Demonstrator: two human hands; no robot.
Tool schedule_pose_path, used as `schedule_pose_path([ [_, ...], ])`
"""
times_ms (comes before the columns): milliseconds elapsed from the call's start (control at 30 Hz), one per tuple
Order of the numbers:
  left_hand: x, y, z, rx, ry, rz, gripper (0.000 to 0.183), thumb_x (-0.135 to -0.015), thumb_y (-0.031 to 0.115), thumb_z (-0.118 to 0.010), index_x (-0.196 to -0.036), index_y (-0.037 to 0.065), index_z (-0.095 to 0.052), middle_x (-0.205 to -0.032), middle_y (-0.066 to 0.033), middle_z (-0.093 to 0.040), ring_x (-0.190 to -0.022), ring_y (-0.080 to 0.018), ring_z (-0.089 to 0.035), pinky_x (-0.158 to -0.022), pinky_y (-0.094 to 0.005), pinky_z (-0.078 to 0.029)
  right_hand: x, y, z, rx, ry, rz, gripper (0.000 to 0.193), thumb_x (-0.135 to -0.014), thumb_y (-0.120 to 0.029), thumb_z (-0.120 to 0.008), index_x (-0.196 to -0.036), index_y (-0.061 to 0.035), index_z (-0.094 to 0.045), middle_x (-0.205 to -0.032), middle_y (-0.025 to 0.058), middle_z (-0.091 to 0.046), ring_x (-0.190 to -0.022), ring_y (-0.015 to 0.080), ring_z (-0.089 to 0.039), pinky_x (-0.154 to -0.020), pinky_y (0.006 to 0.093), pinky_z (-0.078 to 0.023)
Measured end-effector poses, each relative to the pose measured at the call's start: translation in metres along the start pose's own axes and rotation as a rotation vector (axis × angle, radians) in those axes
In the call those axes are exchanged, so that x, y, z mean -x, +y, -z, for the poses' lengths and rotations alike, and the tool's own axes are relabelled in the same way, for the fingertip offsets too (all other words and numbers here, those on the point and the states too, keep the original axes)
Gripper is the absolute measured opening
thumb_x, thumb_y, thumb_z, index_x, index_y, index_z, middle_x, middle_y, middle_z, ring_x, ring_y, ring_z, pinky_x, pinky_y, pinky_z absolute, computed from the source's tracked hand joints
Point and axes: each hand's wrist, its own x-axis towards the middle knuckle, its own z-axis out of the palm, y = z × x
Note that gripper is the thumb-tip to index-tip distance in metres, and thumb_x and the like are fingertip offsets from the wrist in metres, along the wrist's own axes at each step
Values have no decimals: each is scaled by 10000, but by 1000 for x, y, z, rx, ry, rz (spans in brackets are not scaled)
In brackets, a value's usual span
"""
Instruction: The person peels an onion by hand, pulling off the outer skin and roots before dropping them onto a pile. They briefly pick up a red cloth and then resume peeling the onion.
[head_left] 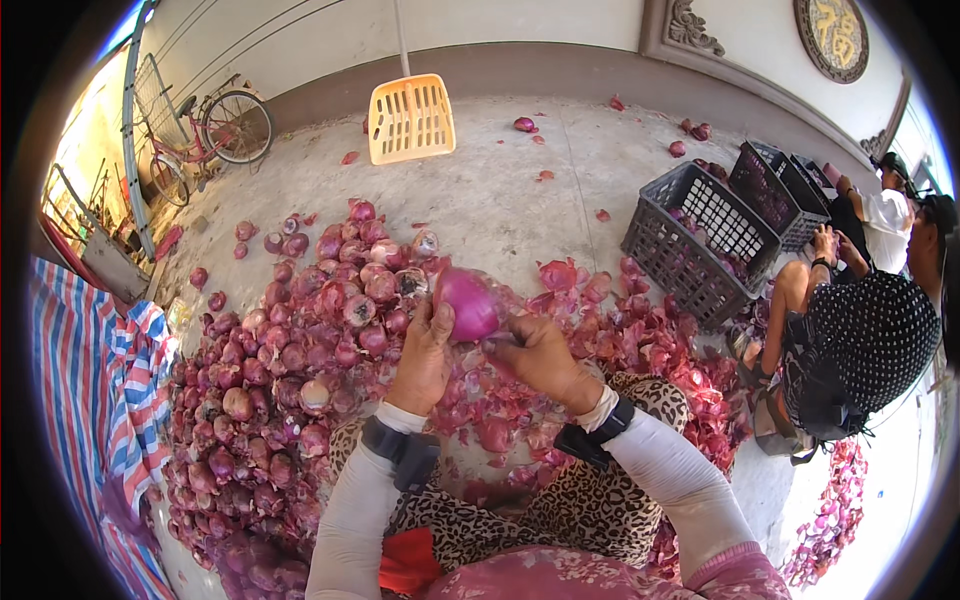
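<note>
A smooth, bright purple red onion (468, 304) is held up in front of me, over the loose skins. My left hand (425, 355) is closed round its left side, with the thumb pointing up along it. At its lower right, my right hand (545, 360) is pinched close against the onion; what lies between those fingers, perhaps a bit of skin, is too blurred to tell. A large heap of unpeeled red onions (270, 400) spreads on the ground to my left. Torn red onion skins (640, 345) lie thickly below and to the right of my hands.
Black plastic crates (700, 240) stand at the right, one holding onions. Beyond them, people (860, 330) sit at the far right. A yellow slotted scoop (411, 118) on a pole is ahead. A striped tarp (95, 400) lies left, and a bicycle (215, 130) leans at the back left.
</note>
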Motion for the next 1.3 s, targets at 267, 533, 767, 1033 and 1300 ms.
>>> schedule_pose_path([
  [267, 0, -4, 3, 198, 10, 129, 552, -844, 429, -703, -1260, 124, -507, -1150, -55, -622, -1119, -230, -583, -846, -446, -550, 6, -13, 5, 177, -38, 192, 138, -799, -135, -706, -777, -22, -631, -685, 137, -611, -604, 184, -603, -571, 337, -467],
  [533, 4, 9, 5, 348, -28, 95, 620, -848, 382, -711, -1339, 97, -461, -1236, -44, -583, -1184, -243, -548, -963, -433, -502, 18, -2, 25, 739, -372, 402, 111, -829, -115, -678, -879, -26, -633, -756, 176, -634, -729, 359, -631, -630, 407, -489],
  [767, 5, 13, 17, -47, -116, 46, 853, -750, 319, -805, -1411, 26, -353, -1281, -90, -525, -1126, -191, -546, -1002, -339, -445, 11, -16, 53, 472, -67, 200, 272, -821, -47, -676, -1085, -49, -610, -977, 120, -660, -929, 263, -640, -791, 352, -491],
  [1033, 5, 20, 5, -236, -212, 117, 794, -706, 194, -807, -1362, -19, -414, -1225, -90, -552, -1091, -152, -540, -952, -290, -449, 20, -48, 48, 224, -69, 459, 557, -715, -86, -786, -1226, -77, -565, -1126, 115, -549, -1076, 236, -553, -859, 318, -476],
  [1300, 3, 15, 10, -240, -165, 108, 825, -725, 278, -821, -1368, -23, -401, -1220, -95, -553, -1090, -156, -544, -951, -292, -452, 18, -44, 39, 297, -80, 499, 530, -698, -23, -753, -1192, -80, -566, -1108, 119, -538, -1025, 293, -557, -837, 364, -491],
])
